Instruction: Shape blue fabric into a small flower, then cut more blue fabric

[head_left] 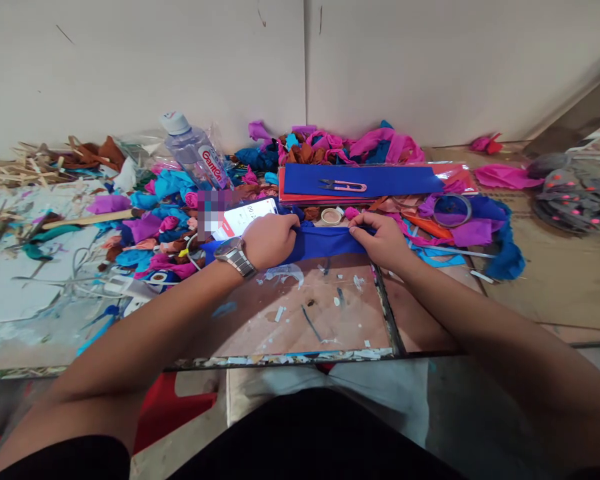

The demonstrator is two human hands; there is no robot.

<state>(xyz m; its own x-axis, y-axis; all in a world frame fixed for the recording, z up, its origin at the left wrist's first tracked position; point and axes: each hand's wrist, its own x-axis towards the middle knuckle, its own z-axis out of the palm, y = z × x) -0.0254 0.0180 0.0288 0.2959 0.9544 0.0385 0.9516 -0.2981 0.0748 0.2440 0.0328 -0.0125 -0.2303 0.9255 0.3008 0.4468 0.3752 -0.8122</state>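
Note:
My left hand [270, 240], with a metal watch on the wrist, is closed over one end of a strip of blue crepe paper [325, 242] lying on the brown board. My right hand [383, 239] pinches the other end of the same strip with bent fingers. The strip is stretched flat between the two hands. Just behind it sit a small roll of tape [331, 216] and a phone [245, 217] showing a timer.
A stack of blue and red paper sheets [365, 181] with thread snips [343, 185] on top lies behind. Rolled paper flowers in pink, blue and purple [155, 220] pile at the left. A plastic bottle [195, 152], a tape ring [451, 210], sticks [25, 167] and scraps surround.

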